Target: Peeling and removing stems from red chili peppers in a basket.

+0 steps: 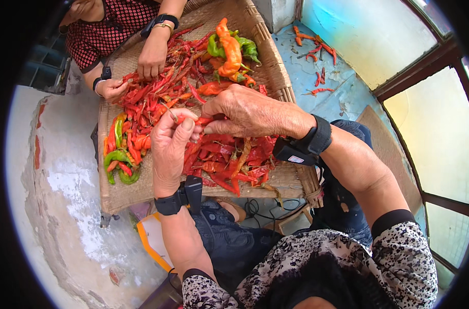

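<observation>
Between my two hands, over the middle of a woven tray (141, 193), is a red chili pepper (202, 121). My left hand (173, 135) pinches its left end between thumb and fingers, where a thin stem sticks up. From the right, my right hand (250, 112) closes on the other end, its thumb and bent fingers together. Just below my hands lies a heap of flat, bright red chili pieces (221, 159). Beyond them spreads a pile of wrinkled whole red chilies (157, 100).
Across the tray, a co-worker's two hands (152, 59) touch the chilies. Orange and green peppers (229, 49) lie at the far right corner, more green peppers (122, 154) at the left edge. Loose chilies (317, 49) lie on the blue surface beside a framed window (430, 123). Cables (255, 208) run below.
</observation>
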The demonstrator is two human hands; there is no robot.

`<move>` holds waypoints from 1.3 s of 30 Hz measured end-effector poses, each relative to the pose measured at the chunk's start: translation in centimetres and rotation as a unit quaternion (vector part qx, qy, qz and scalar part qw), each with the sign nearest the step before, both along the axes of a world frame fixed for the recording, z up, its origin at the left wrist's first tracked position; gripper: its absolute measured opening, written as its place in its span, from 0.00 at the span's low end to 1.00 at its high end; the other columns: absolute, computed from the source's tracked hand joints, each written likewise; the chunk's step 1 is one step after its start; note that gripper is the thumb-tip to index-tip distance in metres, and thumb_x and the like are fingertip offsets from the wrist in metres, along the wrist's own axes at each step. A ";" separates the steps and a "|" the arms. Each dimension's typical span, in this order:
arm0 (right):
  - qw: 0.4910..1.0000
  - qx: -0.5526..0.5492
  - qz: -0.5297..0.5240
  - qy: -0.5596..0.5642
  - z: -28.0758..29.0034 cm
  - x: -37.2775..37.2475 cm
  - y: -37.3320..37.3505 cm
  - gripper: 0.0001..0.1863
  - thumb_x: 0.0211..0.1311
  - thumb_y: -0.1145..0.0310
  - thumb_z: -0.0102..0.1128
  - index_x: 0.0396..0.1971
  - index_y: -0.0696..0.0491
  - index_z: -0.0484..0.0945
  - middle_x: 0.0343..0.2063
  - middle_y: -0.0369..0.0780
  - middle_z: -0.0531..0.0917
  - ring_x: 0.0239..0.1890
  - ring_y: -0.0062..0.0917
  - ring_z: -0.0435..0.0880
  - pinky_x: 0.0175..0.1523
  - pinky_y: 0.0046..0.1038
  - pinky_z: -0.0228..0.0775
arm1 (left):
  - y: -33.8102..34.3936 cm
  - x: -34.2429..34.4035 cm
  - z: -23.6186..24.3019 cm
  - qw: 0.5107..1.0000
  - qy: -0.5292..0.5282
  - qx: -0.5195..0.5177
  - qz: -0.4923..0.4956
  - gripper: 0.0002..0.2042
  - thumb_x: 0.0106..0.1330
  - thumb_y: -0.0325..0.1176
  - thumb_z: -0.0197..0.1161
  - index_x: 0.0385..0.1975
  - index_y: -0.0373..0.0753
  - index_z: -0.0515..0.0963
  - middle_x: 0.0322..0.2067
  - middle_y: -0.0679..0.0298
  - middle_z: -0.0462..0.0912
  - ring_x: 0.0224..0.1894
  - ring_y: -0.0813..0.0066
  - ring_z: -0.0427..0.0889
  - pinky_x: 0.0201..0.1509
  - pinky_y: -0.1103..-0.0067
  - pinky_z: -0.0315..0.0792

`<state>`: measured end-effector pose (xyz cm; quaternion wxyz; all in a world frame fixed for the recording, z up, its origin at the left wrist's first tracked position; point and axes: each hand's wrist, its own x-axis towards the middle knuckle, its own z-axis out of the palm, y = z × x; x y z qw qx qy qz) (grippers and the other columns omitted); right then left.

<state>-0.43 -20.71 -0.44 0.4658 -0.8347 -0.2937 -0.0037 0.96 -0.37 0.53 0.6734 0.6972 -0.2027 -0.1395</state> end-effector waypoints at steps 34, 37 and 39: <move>0.998 0.041 -0.036 -0.037 -0.3 0.0 -0.1 0.16 0.56 0.65 0.64 0.41 0.59 0.77 0.33 0.47 0.81 0.38 0.39 0.81 0.43 0.34 0.72 | -0.9 0.8 -0.2 0.991 0.038 -0.130 -0.005 0.07 0.64 0.26 0.60 0.39 0.39 0.70 0.34 0.66 0.77 0.32 0.80 0.78 0.39 0.82 0.75; 0.999 -0.021 -0.047 -0.009 0.0 0.2 0.2 0.09 0.57 0.70 0.60 0.33 0.60 0.78 0.25 0.45 0.81 0.30 0.35 0.82 0.37 0.32 0.73 | -0.4 1.3 -0.3 0.978 0.060 -0.197 0.015 0.07 0.65 0.25 0.58 0.39 0.40 0.70 0.33 0.66 0.77 0.32 0.79 0.78 0.38 0.80 0.75; 0.995 0.026 -0.070 -0.062 -0.6 0.9 0.0 0.07 0.55 0.71 0.60 0.32 0.59 0.79 0.24 0.46 0.82 0.29 0.36 0.82 0.36 0.33 0.74 | 1.2 2.9 -0.6 0.974 0.000 -0.215 0.077 0.06 0.66 0.26 0.58 0.40 0.38 0.70 0.35 0.64 0.77 0.34 0.77 0.79 0.42 0.79 0.76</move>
